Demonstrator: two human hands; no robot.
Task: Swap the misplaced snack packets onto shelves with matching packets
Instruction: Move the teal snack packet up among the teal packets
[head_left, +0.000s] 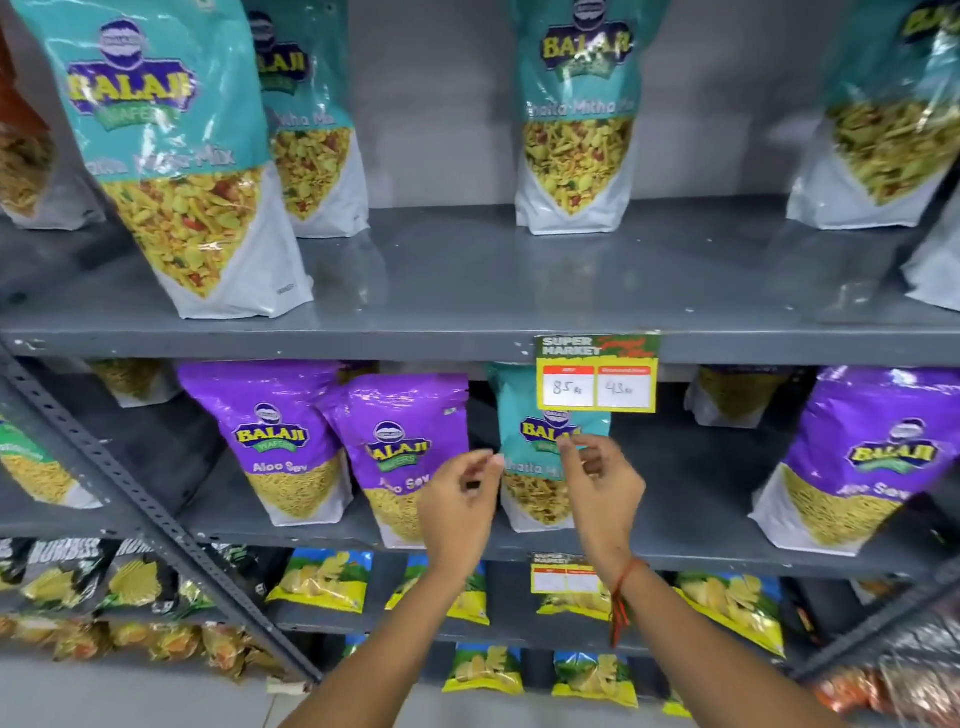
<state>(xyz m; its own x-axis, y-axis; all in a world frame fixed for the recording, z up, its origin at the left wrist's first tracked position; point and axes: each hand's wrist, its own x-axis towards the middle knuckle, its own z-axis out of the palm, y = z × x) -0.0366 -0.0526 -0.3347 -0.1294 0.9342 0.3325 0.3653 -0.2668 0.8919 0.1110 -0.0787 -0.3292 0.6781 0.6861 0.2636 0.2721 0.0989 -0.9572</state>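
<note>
A teal Khatta Mitha Mix packet (530, 441) stands on the middle shelf (675, 551) among purple Aloo Sev packets (283, 441), partly behind a price tag. My left hand (460, 506) and right hand (602, 486) are raised in front of this teal packet, one at each side, fingers loosely curled and holding nothing. The right fingertips are at the packet's front; whether they touch it is unclear. The upper shelf (467, 291) carries matching teal packets (171, 156), with bare shelf between them. Another purple packet (862, 457) stands at the right.
A yellow price tag (597, 374) hangs from the upper shelf's edge, over the teal packet's top. A slanted metal brace (130, 483) crosses the left side. Lower shelves hold yellow-and-blue chip bags (322, 579) and black bags (62, 571).
</note>
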